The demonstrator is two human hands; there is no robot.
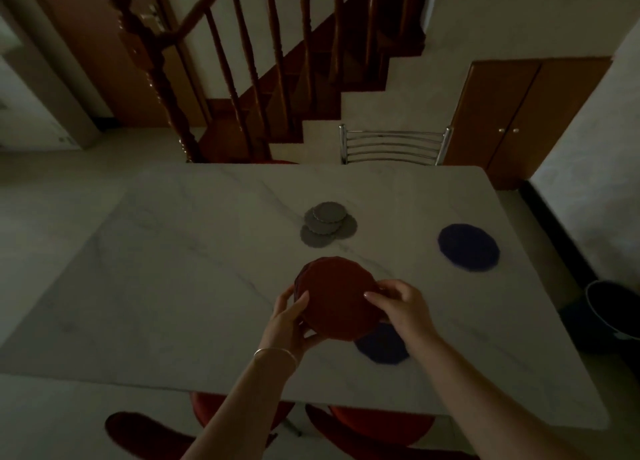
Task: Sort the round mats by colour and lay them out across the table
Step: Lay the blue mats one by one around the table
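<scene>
Two hands hold a stack of red mats (337, 302) above the table (173, 251): the left hand (291, 317) grips its left edge, the right hand (398, 307) pinches its right edge. Grey mats (327, 224) lie beyond, one blue mat (382, 345) beneath, another blue mat (468, 247) far right.

Red mats (337, 302) aloft (stacked); grey (327, 224), blue (468, 247) flat.
</scene>
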